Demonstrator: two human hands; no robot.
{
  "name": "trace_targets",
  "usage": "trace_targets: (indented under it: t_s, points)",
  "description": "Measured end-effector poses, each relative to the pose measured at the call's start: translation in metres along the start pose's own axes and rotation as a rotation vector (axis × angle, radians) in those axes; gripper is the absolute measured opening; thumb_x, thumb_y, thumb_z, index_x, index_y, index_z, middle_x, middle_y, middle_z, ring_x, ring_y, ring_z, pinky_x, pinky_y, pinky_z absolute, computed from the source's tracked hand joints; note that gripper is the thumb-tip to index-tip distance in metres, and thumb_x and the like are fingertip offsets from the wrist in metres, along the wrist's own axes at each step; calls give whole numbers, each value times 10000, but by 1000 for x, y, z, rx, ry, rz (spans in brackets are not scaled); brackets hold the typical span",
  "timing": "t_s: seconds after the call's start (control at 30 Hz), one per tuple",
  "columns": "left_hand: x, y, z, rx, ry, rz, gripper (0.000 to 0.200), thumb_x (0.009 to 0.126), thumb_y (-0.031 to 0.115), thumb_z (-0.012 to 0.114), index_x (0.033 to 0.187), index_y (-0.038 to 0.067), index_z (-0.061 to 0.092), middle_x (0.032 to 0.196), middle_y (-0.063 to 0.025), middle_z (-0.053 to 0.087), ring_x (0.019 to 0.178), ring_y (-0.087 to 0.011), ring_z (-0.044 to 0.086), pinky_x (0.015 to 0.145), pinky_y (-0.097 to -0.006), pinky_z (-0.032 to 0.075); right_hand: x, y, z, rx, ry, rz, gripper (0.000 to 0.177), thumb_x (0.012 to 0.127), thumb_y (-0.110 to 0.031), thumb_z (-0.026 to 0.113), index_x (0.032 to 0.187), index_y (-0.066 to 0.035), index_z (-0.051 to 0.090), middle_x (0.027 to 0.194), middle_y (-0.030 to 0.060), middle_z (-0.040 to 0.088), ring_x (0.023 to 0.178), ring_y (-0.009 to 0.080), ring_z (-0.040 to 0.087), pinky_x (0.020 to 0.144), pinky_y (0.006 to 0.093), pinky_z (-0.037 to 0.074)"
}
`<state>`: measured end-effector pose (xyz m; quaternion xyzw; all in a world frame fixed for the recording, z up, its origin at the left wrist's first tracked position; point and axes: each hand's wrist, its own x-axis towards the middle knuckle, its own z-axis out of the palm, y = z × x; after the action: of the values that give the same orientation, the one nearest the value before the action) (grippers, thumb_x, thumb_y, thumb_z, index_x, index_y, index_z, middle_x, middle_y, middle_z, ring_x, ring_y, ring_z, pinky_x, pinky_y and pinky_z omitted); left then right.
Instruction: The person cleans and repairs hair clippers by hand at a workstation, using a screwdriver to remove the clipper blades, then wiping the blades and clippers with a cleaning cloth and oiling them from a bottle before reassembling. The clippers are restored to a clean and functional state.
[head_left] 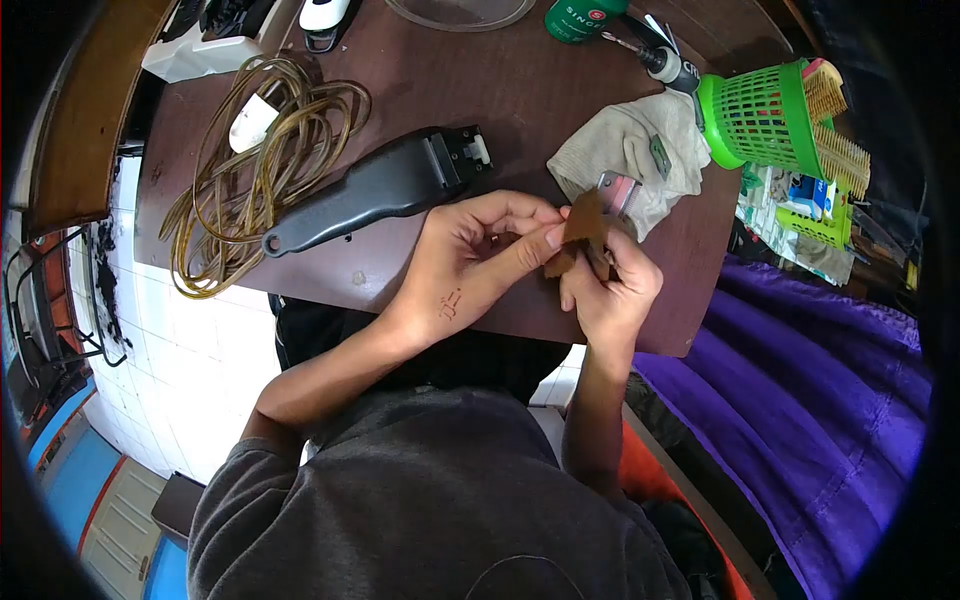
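Left hand (470, 260) and right hand (612, 285) both pinch brown piece (580, 232), just right of black clipper (385, 188). Metal blade (618, 188) right behind piece. If fingers slip, blade teeth may cut skin. Piece may drop off worktop (520, 90) edge.

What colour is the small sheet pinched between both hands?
The sheet is brown; head view shows it best.

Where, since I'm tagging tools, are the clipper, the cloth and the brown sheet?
clipper (370, 195): head view, middle of its black body.
cloth (612, 145): head view, its upper fold.
brown sheet (584, 216): head view, top part above the fingers.
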<state>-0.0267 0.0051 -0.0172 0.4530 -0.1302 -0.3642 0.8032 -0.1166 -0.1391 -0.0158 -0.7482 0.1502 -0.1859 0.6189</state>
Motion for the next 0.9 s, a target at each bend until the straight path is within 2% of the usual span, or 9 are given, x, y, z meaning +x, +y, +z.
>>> trace_targets:
  t_s: [0.13,0.23,0.43,0.57,0.63,0.7,0.77,0.87,0.9]
  points:
    - [2,1,-1,28,-39,-40,216,958,34,655,1153,-59,644,1005,-71,715,910,-85,653,822,-239,530,-1,5,4,-52,106,-50,146,840,139,619,958,69,671,753,49,628,491,70,537,432,223,384]
    - [2,2,-1,67,-64,-51,204,956,38,659,1139,-50,643,1005,-65,709,914,-93,656,823,-238,525,-1,3,6,-29,139,-3,169,834,150,605,967,70,672,774,60,634,501,72,546,436,220,387]
    - [2,6,1,11,-46,-41,179,961,40,655,1116,-48,649,960,-53,706,881,-81,644,810,-231,517,2,-1,5,-20,35,-56,215,843,148,556,1003,64,673,787,63,630,507,69,548,437,223,384]
    - [4,9,0,-5,-99,-54,168,965,46,653,1108,-43,649,976,-54,705,899,-77,641,818,-225,510,0,1,2,-52,65,-36,208,858,131,559,1018,60,672,793,59,633,520,69,556,438,224,397]
    - [3,1,0,76,-78,-24,174,978,55,634,1111,-58,644,953,-71,705,862,-85,650,784,-230,518,-2,5,-2,-135,17,-48,172,940,97,509,1070,99,622,953,131,702,540,97,569,444,222,422]
    - [2,0,2,156,-59,6,184,992,64,616,1113,-73,640,931,-88,706,825,-92,659,750,-235,526,-2,6,1,-146,45,-43,158,933,96,519,1044,100,631,929,130,699,547,99,571,451,225,425]
    - [2,5,4,77,-69,7,153,993,64,616,1081,-59,639,917,-69,690,825,-83,644,738,-228,518,0,4,4,-155,73,-38,144,927,94,530,1019,101,640,905,130,695,555,100,572,459,227,429]
    - [1,5,4,131,-39,12,138,991,68,621,1062,-49,620,882,-42,662,798,-64,616,716,-217,505,5,-6,5,-132,29,-77,144,915,94,537,993,102,657,939,148,712,656,131,633,564,250,499]
    - [1,3,4,132,-39,10,138,991,68,621,1062,-49,620,882,-42,662,798,-64,616,716,-217,505,6,-7,3,-211,5,-128,150,896,102,541,980,97,665,971,158,718,718,151,656,635,266,520]
